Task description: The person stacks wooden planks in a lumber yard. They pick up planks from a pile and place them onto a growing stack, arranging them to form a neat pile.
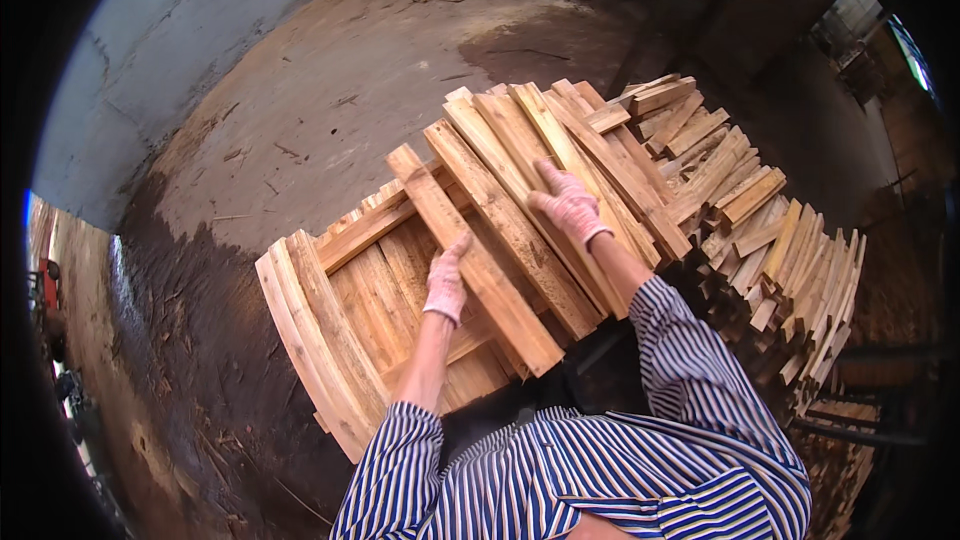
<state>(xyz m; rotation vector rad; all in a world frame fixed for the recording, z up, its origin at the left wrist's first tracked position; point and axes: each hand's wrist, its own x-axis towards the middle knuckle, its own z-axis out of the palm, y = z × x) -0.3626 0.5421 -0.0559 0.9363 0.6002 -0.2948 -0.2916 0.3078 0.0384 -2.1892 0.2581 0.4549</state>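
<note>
My left hand (446,285), in a pale pink glove, grips a wooden plank (478,265) by its left edge. The thumb lies on top and the other fingers are mostly hidden. That plank slants across the stacked boards below. My right hand (568,205), gloved the same way, lies on a row of planks (520,190) to the right. Its fingers are apart and slightly smeared by motion. Beneath the left hand is the wooden stack (365,290), where long boards run side by side over crosspieces.
A large heap of loose wood pieces (780,250) adjoins the stack on the right. The dirt floor (350,90) carries scattered splinters, with dark damp patches at left. A grey wall (190,50) rises at the far left.
</note>
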